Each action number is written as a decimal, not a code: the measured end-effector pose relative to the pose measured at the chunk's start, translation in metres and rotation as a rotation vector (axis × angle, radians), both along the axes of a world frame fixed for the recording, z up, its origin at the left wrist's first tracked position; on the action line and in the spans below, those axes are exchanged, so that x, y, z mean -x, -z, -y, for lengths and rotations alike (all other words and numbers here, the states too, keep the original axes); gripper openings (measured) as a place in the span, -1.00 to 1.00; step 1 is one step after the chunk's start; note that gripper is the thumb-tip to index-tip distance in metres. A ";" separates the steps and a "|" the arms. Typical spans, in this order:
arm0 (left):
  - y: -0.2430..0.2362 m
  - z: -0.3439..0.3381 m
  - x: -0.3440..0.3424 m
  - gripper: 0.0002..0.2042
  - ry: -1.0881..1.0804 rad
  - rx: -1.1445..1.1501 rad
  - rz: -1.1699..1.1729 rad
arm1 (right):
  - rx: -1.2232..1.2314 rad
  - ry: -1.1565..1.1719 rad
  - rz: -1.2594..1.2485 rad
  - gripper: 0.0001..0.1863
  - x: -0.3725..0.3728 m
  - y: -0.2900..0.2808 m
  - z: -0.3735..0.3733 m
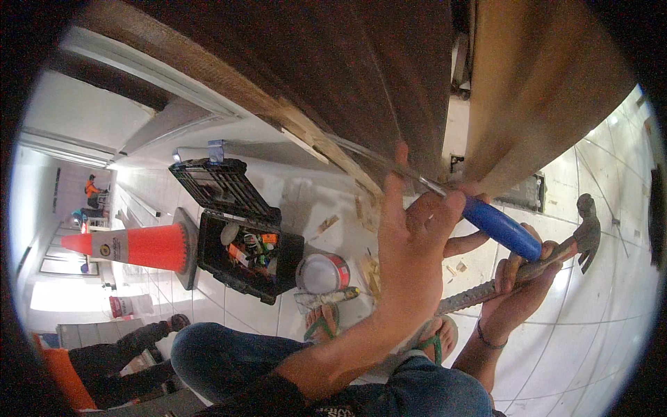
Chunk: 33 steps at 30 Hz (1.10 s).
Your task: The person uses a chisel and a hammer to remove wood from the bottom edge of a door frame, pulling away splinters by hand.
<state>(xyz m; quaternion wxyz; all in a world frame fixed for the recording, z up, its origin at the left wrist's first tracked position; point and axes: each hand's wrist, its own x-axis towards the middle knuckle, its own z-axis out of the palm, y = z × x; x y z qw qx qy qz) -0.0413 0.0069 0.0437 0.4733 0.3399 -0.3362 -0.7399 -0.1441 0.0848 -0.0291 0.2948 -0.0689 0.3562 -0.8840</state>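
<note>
Right now, the left hand (413, 260) is grasping a hand tool with a smooth blue handle and a slim metal shank (501, 226), its fingers closing around the place where handle and shank are meeting, one finger reaching out past the shank. That tool is lying across the middle of the scene, its shank pointing far and left along the pale wooden edge (306, 125) of a dark brown wooden panel (326, 59); whether the tip is touching the wood, I cannot tell. To the right, the right hand (521, 281) is clenching its fingers around a claw hammer with a dark metal head and a ribbed handle (472, 299), the head sticking out to the right and the handle running near and left. Its fingers are sitting just beside the butt of the blue handle. On the left, an open black plastic toolbox (285, 274) is resting on the white tiled floor (240, 313), holding a jumble of small items. Next to it, an orange traffic cone with a pale band (156, 248) is standing, while a round white tub with a red side (322, 272) is sitting right of the box. Farther left, a person in an orange top (66, 372) is showing.
</note>
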 end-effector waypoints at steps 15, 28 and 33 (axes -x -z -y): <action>0.003 0.000 0.004 -0.25 -0.074 -0.016 -0.015 | -0.020 -0.044 -0.017 -0.64 -0.004 0.024 -0.018; 0.001 0.000 0.009 -0.24 -0.057 -0.004 -0.014 | -0.076 -0.003 0.014 -0.71 -0.005 0.016 -0.017; 0.002 0.000 0.008 -0.25 -0.049 -0.012 -0.027 | 0.064 -0.079 -0.028 -0.67 -0.004 0.017 -0.021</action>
